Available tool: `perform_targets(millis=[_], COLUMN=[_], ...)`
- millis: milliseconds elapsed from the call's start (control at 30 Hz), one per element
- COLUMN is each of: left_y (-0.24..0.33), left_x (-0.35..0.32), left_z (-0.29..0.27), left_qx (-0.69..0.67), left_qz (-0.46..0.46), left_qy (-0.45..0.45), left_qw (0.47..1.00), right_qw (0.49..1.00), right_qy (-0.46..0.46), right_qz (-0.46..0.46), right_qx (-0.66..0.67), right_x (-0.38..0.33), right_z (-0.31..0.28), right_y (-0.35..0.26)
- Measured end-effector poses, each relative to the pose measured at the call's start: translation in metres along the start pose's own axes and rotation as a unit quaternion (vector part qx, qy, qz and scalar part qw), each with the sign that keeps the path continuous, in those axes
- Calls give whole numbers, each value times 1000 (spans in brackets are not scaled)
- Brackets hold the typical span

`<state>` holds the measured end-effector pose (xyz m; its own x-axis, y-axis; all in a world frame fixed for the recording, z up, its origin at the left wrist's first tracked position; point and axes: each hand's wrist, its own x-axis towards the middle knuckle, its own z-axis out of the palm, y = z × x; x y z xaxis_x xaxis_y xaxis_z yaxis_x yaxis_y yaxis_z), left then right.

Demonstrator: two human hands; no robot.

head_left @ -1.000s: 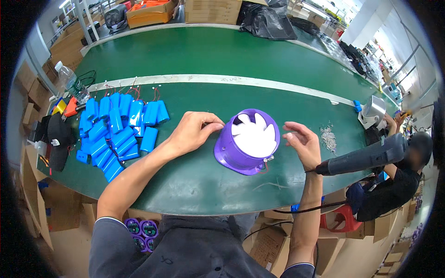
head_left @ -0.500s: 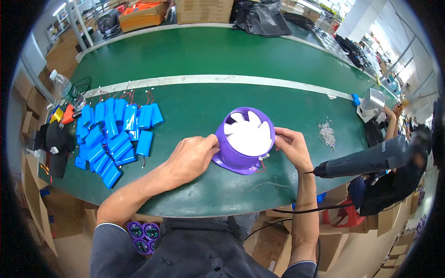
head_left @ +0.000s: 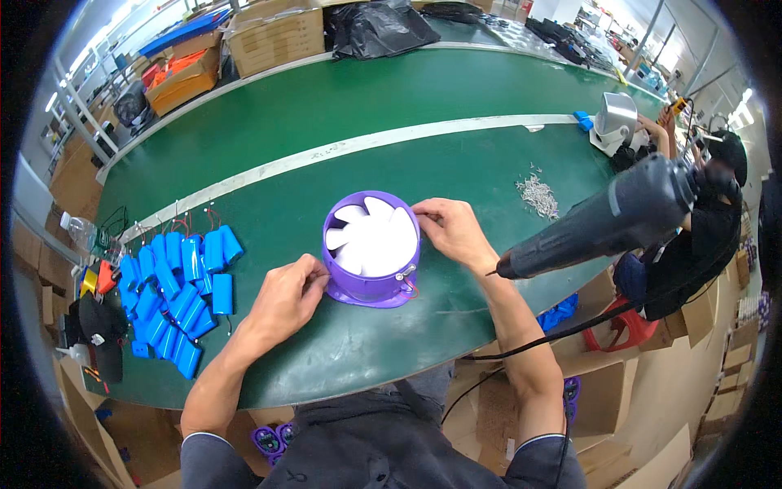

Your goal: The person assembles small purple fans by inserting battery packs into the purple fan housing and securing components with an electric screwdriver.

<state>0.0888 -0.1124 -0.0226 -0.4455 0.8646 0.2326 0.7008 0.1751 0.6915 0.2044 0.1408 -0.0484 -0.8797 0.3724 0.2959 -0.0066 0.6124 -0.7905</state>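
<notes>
In front of me on the green table stands a purple fan [head_left: 371, 291] with a round housing, white blades and a flat flanged base. Small screws and a thin red wire show low on its near right side. At the fan's left side, my left hand [head_left: 285, 300] has curled fingers gripping it near the base. My right hand [head_left: 448, 231] pinches the upper right of the housing with thumb and fingertips. The fingertips of both hands are partly hidden. A dark electric screwdriver [head_left: 599, 220] hangs above my right forearm, its tip apart from the fan.
Blue battery packs [head_left: 175, 285] with thin wires lie heaped on the left. Beyond them is a plastic bottle [head_left: 81, 232]. Loose screws [head_left: 538, 196] form a small pile on the right. A co-worker [head_left: 692, 253] sits at the far right near a silver-grey round device [head_left: 615, 118].
The view has swung right, so most things appear further left. My left hand sits lower along the fan and the right hand higher round its rim; the fan appears slightly turned.
</notes>
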Motion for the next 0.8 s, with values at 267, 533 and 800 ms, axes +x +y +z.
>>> perform_targets(millis=[267,533,800], left_y=[-16,-18,-33], left_x=[-4,26,42], left_z=[6,-9,-17], left_qx=[-38,-176,-256], left_qz=[-2,-52,-67], left_qy=[24,120,105], left_qw=[999,976,959], right_qw=[982,981,950], right_qy=[107,191,216], right_qz=[-138,-39,54], right_qx=[-68,18,218], right_x=[-3,-9,-5], right_z=[14,4,-2], right_y=[-2,-18,-5])
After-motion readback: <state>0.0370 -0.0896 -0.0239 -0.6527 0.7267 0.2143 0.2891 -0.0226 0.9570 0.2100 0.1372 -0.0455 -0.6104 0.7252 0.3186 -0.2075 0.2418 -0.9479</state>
